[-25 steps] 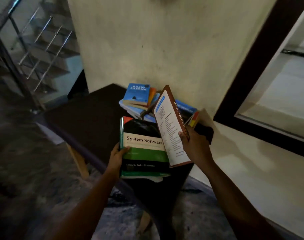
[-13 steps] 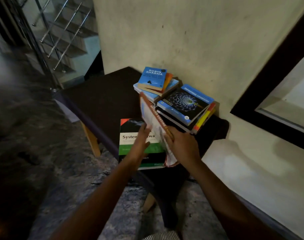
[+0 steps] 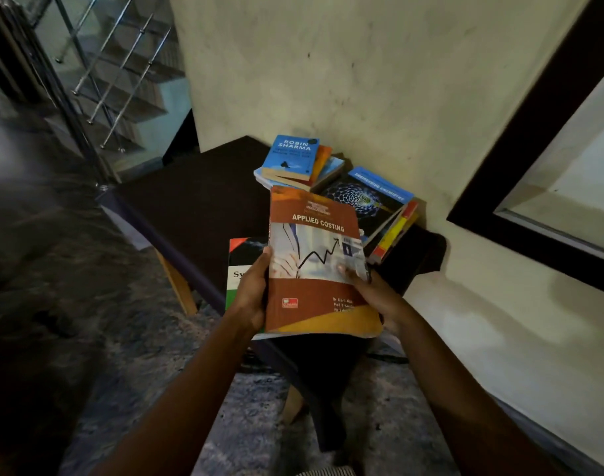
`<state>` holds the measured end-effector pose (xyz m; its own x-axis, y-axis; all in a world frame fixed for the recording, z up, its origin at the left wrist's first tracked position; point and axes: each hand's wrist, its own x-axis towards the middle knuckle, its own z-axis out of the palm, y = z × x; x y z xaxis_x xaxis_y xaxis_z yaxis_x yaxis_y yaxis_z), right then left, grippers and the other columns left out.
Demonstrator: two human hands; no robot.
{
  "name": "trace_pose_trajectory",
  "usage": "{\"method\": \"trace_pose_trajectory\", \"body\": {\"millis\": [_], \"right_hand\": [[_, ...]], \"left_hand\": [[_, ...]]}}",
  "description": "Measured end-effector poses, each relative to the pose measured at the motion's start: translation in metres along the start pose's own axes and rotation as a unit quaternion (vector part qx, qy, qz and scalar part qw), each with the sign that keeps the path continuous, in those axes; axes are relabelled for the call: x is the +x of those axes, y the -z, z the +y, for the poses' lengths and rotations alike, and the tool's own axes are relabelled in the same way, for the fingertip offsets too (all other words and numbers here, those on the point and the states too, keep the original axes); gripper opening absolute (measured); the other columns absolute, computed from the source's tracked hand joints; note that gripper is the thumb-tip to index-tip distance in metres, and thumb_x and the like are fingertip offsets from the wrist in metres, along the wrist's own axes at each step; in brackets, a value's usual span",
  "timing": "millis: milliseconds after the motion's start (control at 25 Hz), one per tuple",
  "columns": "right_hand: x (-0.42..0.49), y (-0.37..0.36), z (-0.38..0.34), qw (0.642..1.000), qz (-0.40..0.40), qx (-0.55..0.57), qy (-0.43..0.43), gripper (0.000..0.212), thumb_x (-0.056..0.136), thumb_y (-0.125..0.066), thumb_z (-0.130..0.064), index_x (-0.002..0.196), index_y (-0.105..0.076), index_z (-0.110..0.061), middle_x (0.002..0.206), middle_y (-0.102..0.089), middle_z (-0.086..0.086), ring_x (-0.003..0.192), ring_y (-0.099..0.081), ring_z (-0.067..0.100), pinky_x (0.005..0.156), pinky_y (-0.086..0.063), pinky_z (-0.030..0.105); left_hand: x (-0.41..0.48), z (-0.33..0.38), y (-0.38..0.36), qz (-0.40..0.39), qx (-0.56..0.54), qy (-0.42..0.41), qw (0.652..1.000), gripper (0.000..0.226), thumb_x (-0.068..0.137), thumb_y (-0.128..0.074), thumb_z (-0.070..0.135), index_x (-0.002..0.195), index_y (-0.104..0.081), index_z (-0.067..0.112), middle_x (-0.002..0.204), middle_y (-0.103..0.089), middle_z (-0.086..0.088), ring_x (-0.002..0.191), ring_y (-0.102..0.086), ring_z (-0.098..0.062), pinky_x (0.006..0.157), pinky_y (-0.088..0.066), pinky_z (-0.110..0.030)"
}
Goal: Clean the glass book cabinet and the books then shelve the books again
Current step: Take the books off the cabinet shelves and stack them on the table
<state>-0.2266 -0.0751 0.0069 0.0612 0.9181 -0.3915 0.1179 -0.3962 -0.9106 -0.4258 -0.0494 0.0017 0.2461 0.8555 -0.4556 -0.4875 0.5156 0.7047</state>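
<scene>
I hold the brown and orange Applied Costing book (image 3: 316, 255) face up with both hands, above the near end of a dark table (image 3: 190, 201). My left hand (image 3: 252, 293) grips its left edge with the thumb on the cover. My right hand (image 3: 369, 293) holds its right edge from below, thumb on the cover. Under it, mostly hidden, lies the System Software book (image 3: 240, 266). Behind are a blue Robin Sharma book (image 3: 290, 156) on a small pile and a blue Engineering Chemistry book (image 3: 369, 197) on another pile.
The table stands against a cream wall (image 3: 328, 80). A dark frame with a pale panel (image 3: 534, 166) is at the right. A staircase with a steel railing (image 3: 115, 73) rises at the back left. The floor (image 3: 70, 286) around is dark stone.
The Applied Costing book, earlier held upright by my right hand with its back cover showing, now lies front cover up over the System Software book. My left hand moved from System Software onto its edge.
</scene>
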Motion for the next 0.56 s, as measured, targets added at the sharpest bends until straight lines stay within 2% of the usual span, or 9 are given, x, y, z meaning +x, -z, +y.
{"method": "trace_pose_trajectory", "body": {"millis": [40, 120, 240, 320, 400, 440, 480, 520, 560], "right_hand": [[0.004, 0.005, 0.005, 0.997, -0.010, 0.066, -0.037, 0.052, 0.073, -0.069, -0.046, 0.120, -0.058, -0.025, 0.118, -0.064, 0.003, 0.104, -0.063, 0.020, 0.091, -0.050, 0.040], [0.012, 0.013, 0.007, 0.994, 0.047, 0.103, -0.006, 0.043, 0.081, -0.065, -0.039, 0.119, -0.058, -0.021, 0.116, -0.066, 0.008, 0.099, -0.064, 0.024, 0.088, -0.052, 0.041], [0.030, 0.030, -0.006, 0.984, 0.132, 0.104, 0.063, 0.025, 0.092, -0.056, -0.026, 0.117, -0.054, -0.020, 0.106, -0.063, 0.003, 0.088, -0.061, 0.018, 0.076, -0.051, 0.032], [0.043, 0.040, -0.017, 0.979, 0.151, 0.119, 0.067, 0.030, 0.094, -0.053, -0.024, 0.123, -0.052, -0.017, 0.105, -0.059, 0.003, 0.089, -0.057, 0.018, 0.074, -0.048, 0.029], [0.071, 0.054, -0.022, 0.976, 0.169, 0.127, 0.059, 0.035, 0.095, -0.052, -0.023, 0.129, -0.049, -0.012, 0.114, -0.057, 0.006, 0.097, -0.055, 0.021, 0.080, -0.045, 0.032], [0.088, 0.060, -0.025, 0.972, 0.189, 0.134, 0.046, 0.038, 0.096, -0.051, -0.022, 0.131, -0.047, -0.009, 0.119, -0.056, 0.009, 0.101, -0.056, 0.025, 0.082, -0.044, 0.033], [0.109, 0.065, -0.029, 0.967, 0.206, 0.144, 0.022, 0.040, 0.096, -0.050, -0.021, 0.133, -0.044, -0.006, 0.125, -0.055, 0.013, 0.106, -0.056, 0.029, 0.084, -0.045, 0.036], [0.129, 0.070, -0.032, 0.963, 0.217, 0.157, -0.009, 0.042, 0.097, -0.049, -0.020, 0.135, -0.041, -0.004, 0.130, -0.052, 0.018, 0.110, -0.055, 0.033, 0.086, -0.047, 0.040], [0.148, 0.072, -0.036, 0.961, 0.213, 0.171, -0.044, 0.044, 0.098, -0.047, -0.021, 0.138, -0.037, -0.004, 0.132, -0.050, 0.020, 0.110, -0.056, 0.035, 0.085, -0.049, 0.042]], "left_hand": [[0.003, 0.001, -0.005, -0.003, 0.004, 0.007, 1.000, 0.049, 0.091, -0.046, 0.050, 0.119, -0.061, 0.014, 0.103, -0.070, -0.018, 0.087, -0.069, -0.032, 0.069, -0.057, -0.042], [0.014, 0.006, -0.016, 0.007, 0.047, 0.015, 0.999, 0.045, 0.092, -0.045, 0.051, 0.113, -0.063, 0.016, 0.097, -0.071, -0.017, 0.082, -0.070, -0.030, 0.066, -0.056, -0.041], [0.039, 0.007, -0.030, 0.046, 0.224, -0.107, 0.968, 0.043, 0.099, -0.034, 0.045, 0.110, -0.061, 0.015, 0.099, -0.070, -0.012, 0.088, -0.068, -0.026, 0.074, -0.053, -0.035], [0.052, -0.008, -0.030, 0.087, 0.363, -0.228, 0.899, 0.031, 0.101, -0.033, 0.036, 0.104, -0.059, 0.020, 0.101, -0.067, -0.007, 0.094, -0.063, -0.021, 0.077, -0.048, -0.032], [0.073, -0.035, -0.018, 0.120, 0.521, -0.274, 0.799, 0.027, 0.100, -0.037, 0.037, 0.118, -0.053, 0.025, 0.127, -0.057, -0.006, 0.121, -0.050, -0.025, 0.102, -0.037, -0.045], [0.082, -0.051, -0.009, 0.128, 0.614, -0.241, 0.741, 0.046, 0.098, -0.030, 0.050, 0.132, -0.046, 0.025, 0.143, -0.042, -0.002, 0.137, -0.034, -0.025, 0.112, -0.018, -0.050], [0.091, -0.068, 0.000, 0.139, 0.688, -0.209, 0.681, 0.069, 0.091, -0.014, 0.065, 0.143, -0.034, 0.024, 0.152, -0.025, 0.003, 0.144, -0.017, -0.023, 0.113, -0.002, -0.051], [0.097, -0.082, 0.007, 0.151, 0.734, -0.194, 0.632, 0.087, 0.083, 0.004, 0.073, 0.147, -0.025, 0.023, 0.154, -0.014, 0.005, 0.145, -0.008, -0.022, 0.111, 0.004, -0.052], [0.101, -0.092, 0.015, 0.156, 0.760, -0.195, 0.600, 0.093, 0.080, 0.012, 0.074, 0.147, -0.023, 0.020, 0.154, -0.011, 0.004, 0.145, -0.007, -0.024, 0.111, 0.002, -0.055]]}}
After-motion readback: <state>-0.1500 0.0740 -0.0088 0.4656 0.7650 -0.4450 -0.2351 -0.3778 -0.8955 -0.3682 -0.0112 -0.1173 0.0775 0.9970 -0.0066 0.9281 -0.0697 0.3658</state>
